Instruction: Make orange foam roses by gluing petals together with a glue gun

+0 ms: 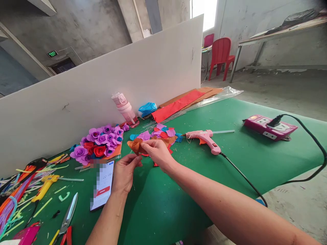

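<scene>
Between my two hands is a small brown paper flower [134, 146], held above the green table. My left hand [125, 172] pinches it from below, at its base. The fingers of my right hand [157, 151] are closed on its right-hand petal edge. Behind the hands lies a pile of loose paper petals [163, 132] in purple, red, blue and brown. A pink glue gun [201, 134] rests right of the pile, its nozzle toward the petals. Left of my hands sits a cluster of finished purple, red and blue paper roses [102, 139].
A phone [103, 187] lies beside my left wrist. Scissors [67, 217], a yellow glue gun [46, 185] and colored stems [15, 200] cover the left side. A pink bottle [125, 109] stands by the white partition [102, 81]. A power strip [268, 127] with a cord sits right.
</scene>
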